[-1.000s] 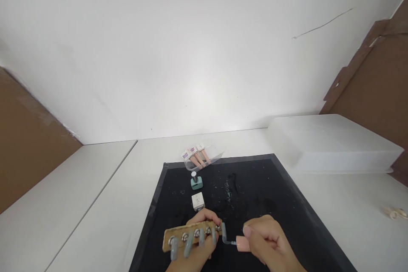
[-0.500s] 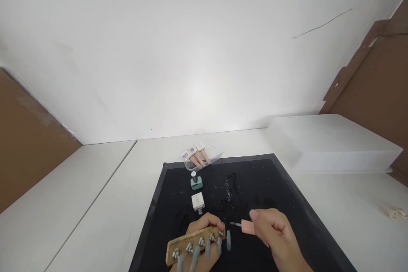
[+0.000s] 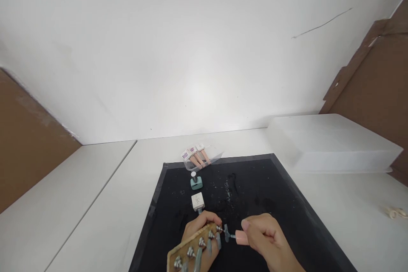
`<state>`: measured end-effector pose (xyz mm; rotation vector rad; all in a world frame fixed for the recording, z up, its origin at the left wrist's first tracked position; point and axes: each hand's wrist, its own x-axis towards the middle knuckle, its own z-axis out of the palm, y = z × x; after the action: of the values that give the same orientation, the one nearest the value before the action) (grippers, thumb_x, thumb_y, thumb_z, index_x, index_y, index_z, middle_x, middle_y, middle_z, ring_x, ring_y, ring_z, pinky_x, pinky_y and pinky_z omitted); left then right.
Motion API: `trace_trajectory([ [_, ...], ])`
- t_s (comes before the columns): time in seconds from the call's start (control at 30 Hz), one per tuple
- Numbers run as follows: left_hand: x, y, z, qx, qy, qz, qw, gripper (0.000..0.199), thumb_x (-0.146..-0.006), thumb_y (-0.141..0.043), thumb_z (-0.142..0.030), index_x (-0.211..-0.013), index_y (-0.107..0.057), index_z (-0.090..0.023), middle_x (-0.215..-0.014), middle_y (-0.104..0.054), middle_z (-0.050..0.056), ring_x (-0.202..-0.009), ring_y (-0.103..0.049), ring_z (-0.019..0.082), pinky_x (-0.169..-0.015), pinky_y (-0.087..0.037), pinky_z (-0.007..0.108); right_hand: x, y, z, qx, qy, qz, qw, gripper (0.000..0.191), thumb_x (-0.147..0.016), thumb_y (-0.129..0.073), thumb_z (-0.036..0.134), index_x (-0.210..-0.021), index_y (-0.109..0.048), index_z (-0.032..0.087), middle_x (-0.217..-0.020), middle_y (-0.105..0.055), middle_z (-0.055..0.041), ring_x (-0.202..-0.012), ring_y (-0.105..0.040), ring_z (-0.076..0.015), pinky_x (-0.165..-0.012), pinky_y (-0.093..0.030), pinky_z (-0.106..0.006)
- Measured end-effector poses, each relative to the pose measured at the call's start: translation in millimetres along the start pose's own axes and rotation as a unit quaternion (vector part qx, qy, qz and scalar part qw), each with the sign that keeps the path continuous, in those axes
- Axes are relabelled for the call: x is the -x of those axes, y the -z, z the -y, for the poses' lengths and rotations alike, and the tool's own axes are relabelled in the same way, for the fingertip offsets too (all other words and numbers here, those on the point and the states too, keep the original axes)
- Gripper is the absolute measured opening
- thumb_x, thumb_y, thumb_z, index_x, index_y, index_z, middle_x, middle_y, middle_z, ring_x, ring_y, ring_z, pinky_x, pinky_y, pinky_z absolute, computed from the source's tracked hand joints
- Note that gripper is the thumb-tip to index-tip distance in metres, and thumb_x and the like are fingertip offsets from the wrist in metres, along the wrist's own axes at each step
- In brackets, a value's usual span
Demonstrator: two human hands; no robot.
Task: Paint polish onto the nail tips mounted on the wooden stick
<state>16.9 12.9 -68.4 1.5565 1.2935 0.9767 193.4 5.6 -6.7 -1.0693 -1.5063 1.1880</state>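
My left hand (image 3: 201,223) is closed around a wooden nail display stand (image 3: 195,244). Metal holders stick out of it, carrying several long grey-green false nails (image 3: 198,260). Between thumb and fingers, my right hand (image 3: 269,238) pinches the pink cap of a nail polish brush (image 3: 241,238). The bristles touch the false nail (image 3: 226,233) at the stand's right end. Just beyond my left hand lies a white square polish bottle (image 3: 198,201) with its neck towards me. Behind that, a teal bottle (image 3: 196,183) has a silver cap.
A black mat (image 3: 255,195) covers the middle of the white table. At its back edge a clear tray (image 3: 216,153) holds pink-capped bottles (image 3: 196,157). A white box (image 3: 334,144) stands at right, with small beige items (image 3: 395,212) near the right edge.
My right hand has moved left and slightly down, bringing the brush from beside the end nail onto it. My left hand has tilted the stand a little, its right end rising.
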Motion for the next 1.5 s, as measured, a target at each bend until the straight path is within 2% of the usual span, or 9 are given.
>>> trace_trajectory([
  [0.2,2,2.7,-8,0.023,0.012,-0.001,1.0,0.011,-0.069,-0.057,-0.021,-0.079,-0.059,-0.019,-0.057,-0.054,-0.003,-0.049,-0.044,0.009,-0.049,-0.036,0.019,2,-1,-2,-0.013,-0.028,-0.005,1.0,0.057,-0.082,-0.042,0.058,-0.045,-0.019,0.021,-0.047,-0.02,0.0057,-0.044,-0.025,-0.0099,-0.055,-0.045,-0.026],
  [0.4,1,2.6,-9,0.044,0.015,-0.005,0.999,0.011,-0.069,-0.059,-0.026,-0.077,-0.059,-0.019,-0.055,-0.051,-0.004,-0.047,-0.043,0.008,-0.045,-0.034,0.018,2,0,-1,-0.035,-0.018,-0.017,0.999,0.06,-0.08,-0.044,0.06,-0.038,-0.026,0.021,-0.046,-0.02,0.0052,-0.044,-0.026,-0.0106,-0.045,-0.039,-0.023],
  [0.6,2,-1.4,-7,0.029,0.004,0.015,0.999,0.008,-0.066,-0.058,-0.018,-0.075,-0.059,-0.018,-0.054,-0.05,-0.005,-0.045,-0.037,0.006,-0.045,-0.03,0.019,0,-1,2,-0.034,0.006,-0.051,0.998,0.06,-0.081,-0.046,0.057,-0.037,-0.028,0.021,-0.046,-0.021,0.0053,-0.043,-0.025,-0.0098,-0.041,-0.037,-0.023],
  [0.7,2,-4.7,-5,0.0,-0.011,0.005,1.0,0.01,-0.063,-0.055,-0.012,-0.071,-0.058,-0.017,-0.05,-0.046,-0.006,-0.044,-0.034,0.006,-0.046,-0.028,0.019,1,-1,-2,-0.044,0.015,-0.061,0.997,0.058,-0.082,-0.048,0.052,-0.039,-0.025,0.021,-0.046,-0.023,0.0055,-0.043,-0.026,-0.0095,-0.042,-0.039,-0.022],
  [0.87,2,-4.1,-3,-0.016,0.003,0.009,1.0,0.012,-0.063,-0.054,-0.009,-0.07,-0.059,-0.017,-0.049,-0.045,-0.006,-0.044,-0.034,0.006,-0.045,-0.027,0.019,2,3,-8,-0.039,0.026,-0.066,0.997,0.053,-0.087,-0.044,0.044,-0.047,-0.019,0.021,-0.048,-0.023,0.0061,-0.044,-0.024,-0.009,-0.043,-0.038,-0.02],
  [1.0,1,1.2,-3,0.011,-0.002,0.045,0.999,0.009,-0.068,-0.059,-0.02,-0.076,-0.059,-0.017,-0.054,-0.052,-0.004,-0.047,-0.041,0.007,-0.047,-0.033,0.019,1,3,-5,-0.042,0.021,-0.042,0.998,0.054,-0.087,-0.042,0.049,-0.047,-0.018,0.021,-0.047,-0.022,0.0065,-0.044,-0.022,-0.0089,-0.043,-0.038,-0.021],
  [1.13,0,2.6,-6,0.029,0.01,0.03,0.999,0.012,-0.069,-0.06,-0.027,-0.076,-0.059,-0.018,-0.053,-0.052,-0.004,-0.044,-0.04,0.007,-0.045,-0.033,0.019,1,1,2,-0.037,0.013,-0.013,0.999,0.057,-0.086,-0.04,0.055,-0.046,-0.015,0.021,-0.045,-0.018,0.007,-0.042,-0.02,-0.0086,-0.042,-0.035,-0.021],
  [1.33,-1,-2.2,-10,0.024,0.016,-0.01,1.0,0.008,-0.067,-0.059,-0.026,-0.073,-0.058,-0.019,-0.053,-0.051,-0.004,-0.045,-0.042,0.008,-0.043,-0.033,0.018,1,0,-1,-0.025,-0.013,-0.013,1.0,0.06,-0.082,-0.044,0.057,-0.038,-0.025,0.021,-0.045,-0.019,0.0061,-0.042,-0.022,-0.009,-0.04,-0.034,-0.021],
  [1.5,0,-2.3,-9,-0.012,0.005,0.015,1.0,0.008,-0.066,-0.058,-0.018,-0.074,-0.058,-0.018,-0.05,-0.048,-0.006,-0.043,-0.038,0.007,-0.044,-0.031,0.019,1,-1,-2,-0.01,-0.009,-0.011,1.0,0.059,-0.083,-0.046,0.053,-0.038,-0.028,0.02,-0.046,-0.021,0.0064,-0.043,-0.024,-0.0089,-0.044,-0.039,-0.022],
])
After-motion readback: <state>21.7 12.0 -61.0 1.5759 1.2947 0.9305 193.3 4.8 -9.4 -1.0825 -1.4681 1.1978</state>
